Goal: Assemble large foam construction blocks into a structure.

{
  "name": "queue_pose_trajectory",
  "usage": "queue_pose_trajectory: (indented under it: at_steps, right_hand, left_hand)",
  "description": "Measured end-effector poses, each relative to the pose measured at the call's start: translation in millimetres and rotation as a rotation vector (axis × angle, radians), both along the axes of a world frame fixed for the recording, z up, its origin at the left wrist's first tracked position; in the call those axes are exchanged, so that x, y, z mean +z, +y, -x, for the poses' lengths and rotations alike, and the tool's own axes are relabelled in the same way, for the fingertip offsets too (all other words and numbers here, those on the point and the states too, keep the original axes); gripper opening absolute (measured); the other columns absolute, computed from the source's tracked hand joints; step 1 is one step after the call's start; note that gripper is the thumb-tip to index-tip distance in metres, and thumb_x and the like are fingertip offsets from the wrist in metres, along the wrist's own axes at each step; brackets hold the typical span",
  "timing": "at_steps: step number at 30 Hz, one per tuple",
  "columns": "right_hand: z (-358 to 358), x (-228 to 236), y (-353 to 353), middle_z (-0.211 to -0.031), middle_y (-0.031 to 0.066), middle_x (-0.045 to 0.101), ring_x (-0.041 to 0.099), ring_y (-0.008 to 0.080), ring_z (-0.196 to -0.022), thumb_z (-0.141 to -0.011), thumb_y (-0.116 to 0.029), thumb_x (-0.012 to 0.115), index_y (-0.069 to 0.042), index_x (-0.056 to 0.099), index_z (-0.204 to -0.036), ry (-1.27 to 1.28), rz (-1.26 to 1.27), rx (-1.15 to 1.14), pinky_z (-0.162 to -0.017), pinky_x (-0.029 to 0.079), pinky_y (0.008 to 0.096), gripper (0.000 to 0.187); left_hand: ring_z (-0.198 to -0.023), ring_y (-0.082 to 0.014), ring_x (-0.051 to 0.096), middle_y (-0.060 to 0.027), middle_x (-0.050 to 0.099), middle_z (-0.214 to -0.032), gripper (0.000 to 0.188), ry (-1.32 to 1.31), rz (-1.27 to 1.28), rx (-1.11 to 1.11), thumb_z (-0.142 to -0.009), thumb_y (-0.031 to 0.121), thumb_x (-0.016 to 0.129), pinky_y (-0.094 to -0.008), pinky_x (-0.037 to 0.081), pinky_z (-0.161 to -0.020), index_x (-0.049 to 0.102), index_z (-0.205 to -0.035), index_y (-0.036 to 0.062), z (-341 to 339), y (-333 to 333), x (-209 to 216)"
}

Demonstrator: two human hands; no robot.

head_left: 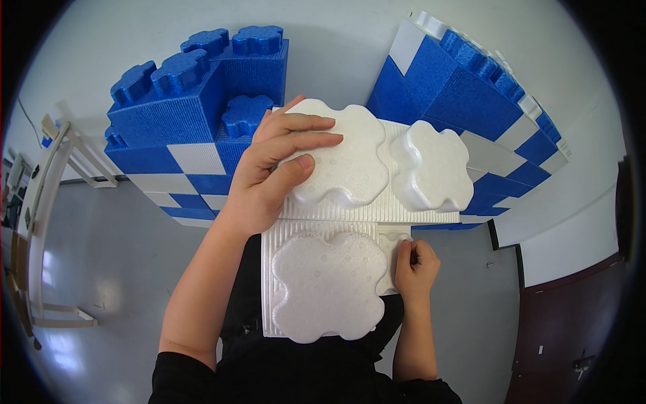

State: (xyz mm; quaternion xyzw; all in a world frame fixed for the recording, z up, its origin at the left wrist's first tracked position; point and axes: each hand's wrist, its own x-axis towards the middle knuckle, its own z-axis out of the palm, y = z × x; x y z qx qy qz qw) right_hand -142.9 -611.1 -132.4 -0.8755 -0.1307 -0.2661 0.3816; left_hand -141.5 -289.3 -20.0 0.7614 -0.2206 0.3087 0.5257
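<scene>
A white foam building block with two big lobed studs is held up in front of me. My left hand grips its left end, with the thumb and fingers laid over the left stud. The right stud is bare. Against its near side sits a second white foam block, carrying one large stud. My right hand is closed at the edge of a lower white piece beside that stud. Its fingertips are partly hidden.
Ahead on the left rises a stack of blue and white blocks. A similar block wall stands on the right. A white wooden frame is at the far left, and a dark red door at the lower right. Grey floor surrounds me.
</scene>
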Motion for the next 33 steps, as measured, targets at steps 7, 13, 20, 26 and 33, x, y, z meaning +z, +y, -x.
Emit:
queue_pose_trajectory:
  at_steps: [7,13,20,26,33]
  right_hand:
    - [1.1,1.3,0.3,-0.066,0.0137,0.057,0.053,0.0272,-0.054,-0.095,-0.008,0.071,-0.001,0.056,-0.073,0.008,0.0,0.009,-0.052,0.041,0.0386,0.027]
    - [0.8,1.2,0.0,-0.066,0.0141,0.057,0.054,0.0276,-0.055,-0.095,-0.008,0.071,-0.001,0.056,-0.073,0.011,-0.001,0.008,-0.052,0.041,0.0393,0.028]
    - [0.3,-0.6,0.2,-0.066,0.0142,0.057,0.054,0.0277,-0.054,-0.095,-0.008,0.071,-0.001,0.056,-0.073,0.0,-0.005,0.004,-0.052,0.041,0.0388,0.028]
    - [-0.7,6.1,-1.0,-0.067,0.0138,0.057,0.054,0.028,-0.055,-0.095,-0.009,0.072,-0.001,0.058,-0.074,-0.014,-0.018,0.024,-0.053,0.042,0.0389,0.026]
    - [38.8,130.7,16.9,-0.085,0.0118,0.064,0.059,0.0309,-0.077,-0.085,-0.011,0.079,-0.004,0.069,-0.096,-0.265,0.131,0.403,-0.071,0.048,0.042,0.017]
  left_hand:
    - [-0.151,-0.0346,0.044,-0.0098,0.07,-0.138,0.039,-0.005,0.044,-0.015,-0.091,0.016,0.062,-0.0564,0.015,-0.132,0.083,-0.123,0.0108,1.4,-0.7,-0.7]
    - [-0.155,-0.0383,0.039,-0.0136,0.067,-0.143,0.045,0.014,-0.032,0.008,-0.09,0.022,0.059,-0.0544,0.02,-0.131,0.081,-0.126,0.0059,1.3,1.1,0.1]
    - [-0.155,-0.0383,0.039,-0.0139,0.067,-0.143,0.045,0.013,-0.035,0.012,-0.089,0.021,0.059,-0.0545,0.019,-0.131,0.081,-0.126,0.0057,1.5,1.9,-0.4]
    - [-0.154,-0.0379,0.039,-0.0131,0.067,-0.142,0.044,0.008,-0.042,0.02,-0.09,0.019,0.059,-0.0542,0.018,-0.131,0.081,-0.126,0.0057,3.6,2.4,3.2]
    - [-0.157,-0.036,0.037,-0.0063,0.069,-0.142,0.039,0.013,0.028,-0.036,-0.092,0.013,0.061,-0.0592,0.006,-0.132,0.082,-0.125,0.0139,3.9,0.3,-1.3]
